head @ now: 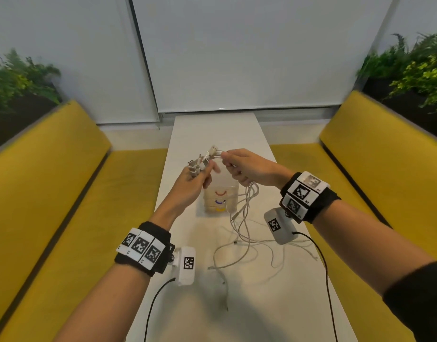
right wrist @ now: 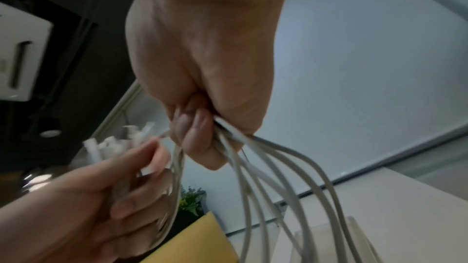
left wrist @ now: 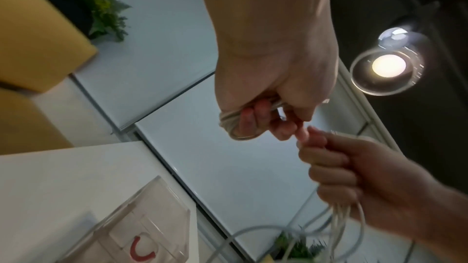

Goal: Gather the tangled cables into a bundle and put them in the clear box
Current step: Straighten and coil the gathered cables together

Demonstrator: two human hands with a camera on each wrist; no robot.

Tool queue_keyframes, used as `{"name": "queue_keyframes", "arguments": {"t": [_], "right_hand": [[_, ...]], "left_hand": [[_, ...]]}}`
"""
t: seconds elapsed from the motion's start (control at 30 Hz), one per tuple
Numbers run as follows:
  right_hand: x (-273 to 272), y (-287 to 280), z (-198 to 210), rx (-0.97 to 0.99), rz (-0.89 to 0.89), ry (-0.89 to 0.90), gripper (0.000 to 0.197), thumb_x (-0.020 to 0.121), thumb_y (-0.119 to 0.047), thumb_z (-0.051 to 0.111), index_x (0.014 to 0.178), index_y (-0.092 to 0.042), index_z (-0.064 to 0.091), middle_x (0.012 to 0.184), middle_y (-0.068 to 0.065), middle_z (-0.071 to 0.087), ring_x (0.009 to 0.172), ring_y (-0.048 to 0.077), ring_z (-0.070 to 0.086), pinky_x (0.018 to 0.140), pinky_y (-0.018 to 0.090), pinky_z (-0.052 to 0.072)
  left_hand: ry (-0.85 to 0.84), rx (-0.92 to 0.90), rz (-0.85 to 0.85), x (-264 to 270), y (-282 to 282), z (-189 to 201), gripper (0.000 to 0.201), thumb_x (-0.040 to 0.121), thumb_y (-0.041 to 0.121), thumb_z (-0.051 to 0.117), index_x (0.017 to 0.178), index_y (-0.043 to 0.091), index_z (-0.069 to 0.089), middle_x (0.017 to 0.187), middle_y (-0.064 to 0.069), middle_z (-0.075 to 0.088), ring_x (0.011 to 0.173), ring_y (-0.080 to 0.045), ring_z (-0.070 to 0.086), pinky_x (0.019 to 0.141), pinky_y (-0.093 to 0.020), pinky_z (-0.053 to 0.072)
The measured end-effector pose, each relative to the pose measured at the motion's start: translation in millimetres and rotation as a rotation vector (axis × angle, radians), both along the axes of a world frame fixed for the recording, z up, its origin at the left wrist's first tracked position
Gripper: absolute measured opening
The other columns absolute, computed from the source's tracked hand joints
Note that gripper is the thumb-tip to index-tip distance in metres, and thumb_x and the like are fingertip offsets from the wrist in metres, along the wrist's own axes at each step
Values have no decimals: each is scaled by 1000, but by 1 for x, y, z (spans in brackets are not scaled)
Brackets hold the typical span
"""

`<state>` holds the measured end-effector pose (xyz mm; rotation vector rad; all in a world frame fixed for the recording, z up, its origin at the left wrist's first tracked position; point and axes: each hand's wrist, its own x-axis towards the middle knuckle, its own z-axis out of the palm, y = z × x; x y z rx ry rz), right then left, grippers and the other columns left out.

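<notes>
Both hands are raised above the white table with a bunch of white cables stretched between them. My left hand grips the plug ends, which stick up past its fingers; the left wrist view shows cable loops wrapped in its curled fingers. My right hand is fisted round the strands close beside it. The loose lengths hang from that fist and trail across the table. The clear box stands on the table just below the hands, with red, blue and yellow curved marks on its front.
Yellow benches run along both sides of the narrow table. Green plants sit behind each backrest. White blinds close off the far end. Black camera leads hang from both wrists over the near tabletop.
</notes>
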<state>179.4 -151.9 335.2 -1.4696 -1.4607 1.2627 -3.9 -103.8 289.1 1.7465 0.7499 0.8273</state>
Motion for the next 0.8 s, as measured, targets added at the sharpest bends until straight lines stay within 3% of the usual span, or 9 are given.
{"name": "queue_keyframes", "arguments": {"t": [0.07,0.17,0.3,0.43,0.53,0.6,0.67,0.73,0.8], "right_hand": [[-8,-2,4,36,7,-102,37,106,-37,33,77,-17,42,60,-4,32,48,10,22,39,21,22],[-18,-3,8,73,42,-291,35,106,-34,31,83,-12,47,65,-2,42,43,6,32,40,22,30],[-25,-7,7,47,87,-388,26,105,-28,32,94,-9,46,72,-4,48,54,10,39,45,22,37],[-37,-10,1,53,174,-322,21,103,-12,32,120,-2,37,76,2,44,54,12,42,47,23,38],[-47,-7,-9,80,190,-288,34,102,-7,33,132,8,27,75,2,46,52,8,50,55,26,50],[-51,-4,-17,91,210,-299,43,103,-12,35,141,2,21,78,1,45,58,11,46,58,32,51],[-50,-2,-28,94,255,-269,27,105,-18,35,126,-2,36,77,0,44,60,10,44,60,31,48],[-50,-4,-35,75,281,-191,16,106,-22,36,102,-8,41,73,0,41,58,10,41,60,29,45],[-49,-5,-35,58,263,-112,24,106,-22,36,88,-9,45,67,1,36,55,10,37,58,24,41]], "left_hand": [[97,25,16,6,-2,-1,47,105,42,42,74,12,62,55,1,49,52,-8,41,55,-23,33],[78,-49,-1,9,-3,-4,37,107,35,41,85,15,63,63,-3,57,50,-2,43,53,-15,34],[-89,-280,-9,6,1,-13,32,103,42,49,86,23,69,71,-2,53,58,-9,32,55,-25,23],[-195,-372,-33,11,1,-13,34,100,51,47,131,46,61,68,10,43,61,-7,35,58,-25,23],[-231,-397,123,21,-1,-9,42,97,51,55,138,41,57,117,13,67,107,-4,62,86,-23,49],[-337,-423,249,26,1,-4,39,94,48,62,127,28,68,113,15,69,106,-1,62,84,-20,50],[-451,-428,298,26,6,5,34,97,45,58,100,17,76,72,12,60,65,-1,57,59,-17,43],[-586,-486,262,24,11,17,45,100,43,54,68,13,65,56,5,48,48,-7,43,52,-23,35],[-717,-547,162,22,14,27,51,102,40,52,58,13,47,54,0,42,51,-13,46,58,-28,42]]}}
